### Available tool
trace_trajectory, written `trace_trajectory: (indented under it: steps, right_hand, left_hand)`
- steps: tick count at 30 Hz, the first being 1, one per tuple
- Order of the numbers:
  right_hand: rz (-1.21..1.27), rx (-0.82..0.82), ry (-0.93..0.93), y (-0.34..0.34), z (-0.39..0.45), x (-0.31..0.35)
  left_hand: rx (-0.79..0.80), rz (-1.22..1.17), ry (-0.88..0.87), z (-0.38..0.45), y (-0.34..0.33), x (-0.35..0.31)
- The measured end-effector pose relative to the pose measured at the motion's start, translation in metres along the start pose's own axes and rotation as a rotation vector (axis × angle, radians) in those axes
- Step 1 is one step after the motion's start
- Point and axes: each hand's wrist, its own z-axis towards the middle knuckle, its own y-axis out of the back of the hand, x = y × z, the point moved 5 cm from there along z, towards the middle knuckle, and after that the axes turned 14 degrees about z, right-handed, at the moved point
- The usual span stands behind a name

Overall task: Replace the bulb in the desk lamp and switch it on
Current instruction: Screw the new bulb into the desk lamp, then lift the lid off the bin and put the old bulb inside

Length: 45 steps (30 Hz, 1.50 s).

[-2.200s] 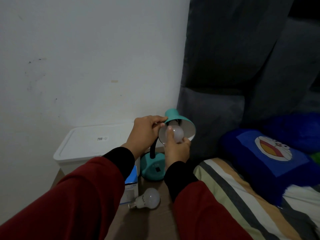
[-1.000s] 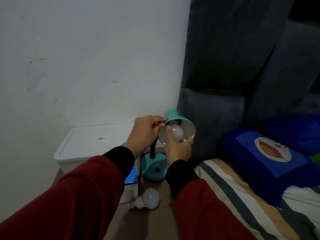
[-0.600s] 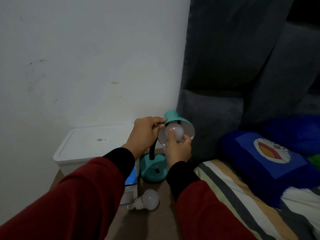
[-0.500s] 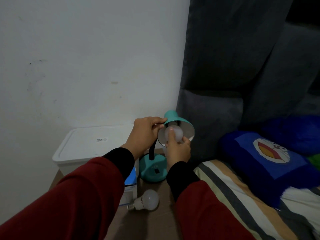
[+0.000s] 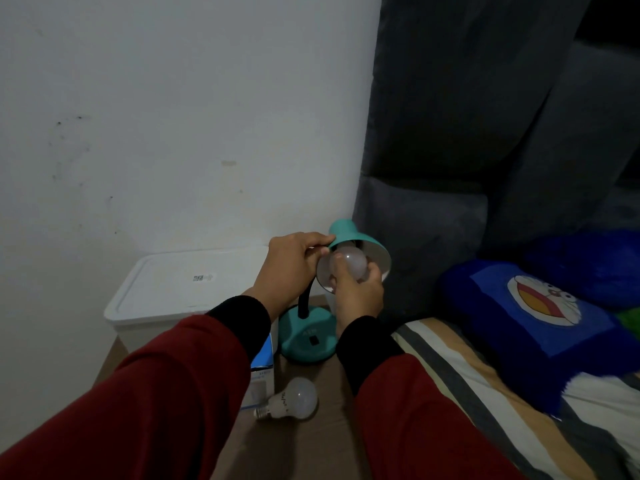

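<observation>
Beside the wall, left hand [image 5: 289,263] pinches the teal metal lampshade [image 5: 360,242]; right hand [image 5: 358,292] grips the frosted white bulb [image 5: 348,263]. Twisting squarely should avoid cross-threading.

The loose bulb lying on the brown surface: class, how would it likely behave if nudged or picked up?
The loose bulb lies on its side with a round globe, so it would probably roll in a curve. It looks smooth and small, so likely light, slippery and breakable.
</observation>
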Motion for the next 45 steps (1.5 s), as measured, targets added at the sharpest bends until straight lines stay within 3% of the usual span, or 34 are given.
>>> trace_trajectory:
  steps: [6,12,24,29,33,39,45]
  right_hand:
    - [0.086,0.004,-0.068,-0.005,0.003,-0.008]
    - [-0.022,0.093,-0.048,-0.004,0.007,-0.005]
    - [-0.721,0.225,0.066,0.010,0.010,0.027]
    - [-1.066,0.294,0.136,0.016,0.000,0.038]
    - [-1.278,0.361,0.147,0.017,-0.011,0.042]
    - [-1.537,0.551,0.112,0.002,-0.030,0.041]
    - [-1.716,0.828,0.142,-0.035,-0.059,0.020]
  left_hand:
    - [0.001,-0.014,0.011,0.002,-0.001,0.001]
    - [-0.016,-0.028,0.008,-0.002,0.000,-0.001]
    - [0.080,0.026,0.034,-0.008,0.008,-0.006]
    - [0.220,0.122,0.127,-0.018,0.012,0.003]
    - [0.370,0.329,0.135,-0.029,0.019,0.012]
    - [0.570,0.601,0.207,-0.048,0.041,0.043]
    - [0.610,0.716,0.314,-0.064,0.081,0.088]
